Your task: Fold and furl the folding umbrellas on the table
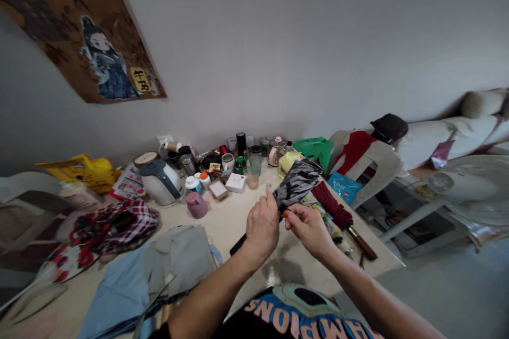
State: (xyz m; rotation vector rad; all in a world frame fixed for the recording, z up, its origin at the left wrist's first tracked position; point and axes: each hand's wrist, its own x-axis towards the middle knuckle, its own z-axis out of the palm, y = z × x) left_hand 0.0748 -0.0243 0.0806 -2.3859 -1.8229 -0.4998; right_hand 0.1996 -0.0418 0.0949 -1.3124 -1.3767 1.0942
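Observation:
My left hand (262, 225) is closed around the lower part of a folded grey-and-black patterned umbrella (298, 181). Its black handle (237, 243) sticks out below that hand, and the gathered cloth points away to the upper right. My right hand (310, 229) is closed in a pinch beside it, at a dark strap-like piece of the umbrella; a small orange-brown spot shows at the fingertips. Just right of the hands, a dark red folded umbrella (332, 204) with a wooden handle (362, 243) lies on the table, next to a yellow-and-green patterned cloth item (318, 206).
On the table (234, 217) stand a kettle (161, 183), a pink pot-shaped container (196, 205), a white box (236, 183), a plastic cup (253, 176) and several bottles. Folded grey and blue cloth (175, 254) lies left. A chair (377, 169) and fan (457, 188) are right.

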